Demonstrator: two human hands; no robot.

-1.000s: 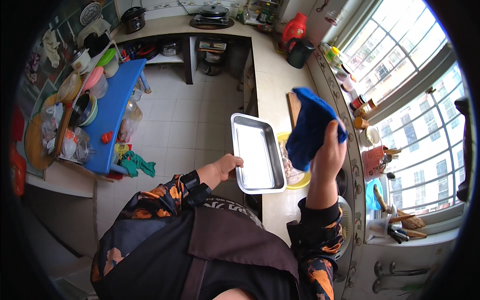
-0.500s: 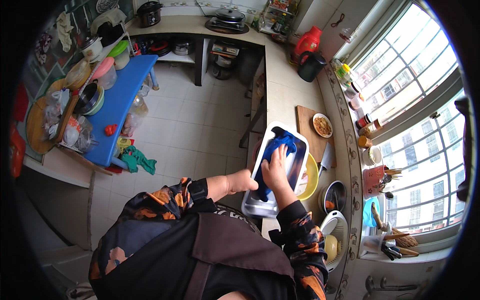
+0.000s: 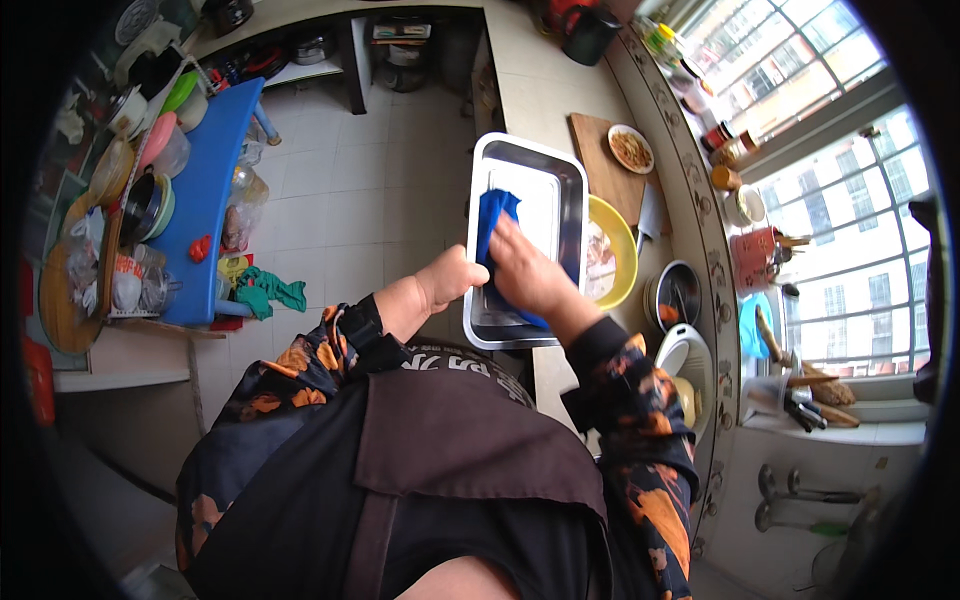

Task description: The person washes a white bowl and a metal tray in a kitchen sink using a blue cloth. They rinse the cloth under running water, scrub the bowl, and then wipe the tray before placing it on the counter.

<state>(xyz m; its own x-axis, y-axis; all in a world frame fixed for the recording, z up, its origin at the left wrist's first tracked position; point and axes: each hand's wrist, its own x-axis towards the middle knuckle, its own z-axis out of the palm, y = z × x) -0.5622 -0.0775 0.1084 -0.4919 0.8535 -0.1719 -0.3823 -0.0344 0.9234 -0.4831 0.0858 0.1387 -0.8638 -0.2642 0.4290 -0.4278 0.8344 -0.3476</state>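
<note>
A rectangular silver metal pan (image 3: 572, 215) is held up in front of me, its inside facing me. My left hand (image 3: 445, 278) grips the pan's left rim, thumb over the edge. Inside the pan a blue cloth (image 3: 497, 206) lies bunched along the left wall. My right hand (image 3: 535, 278) presses on it, fingers together and pointing up and left. Much of the cloth is hidden beneath that palm, with a bit of blue showing below it.
Right of the pan stand a yellow bowl (image 3: 627, 250), a cutting board (image 3: 597, 165) bearing a plate of food (image 3: 630, 148), a cleaver (image 3: 649, 212) and a dark pan (image 3: 673, 290). A white colander (image 3: 690, 350) sits nearer me. On the left is a blue table (image 3: 205, 215).
The pan has turned more upright in view. The right hand has moved the cloth from the pan's far end and middle to its left wall. The left hand keeps its grip; the view has shifted.
</note>
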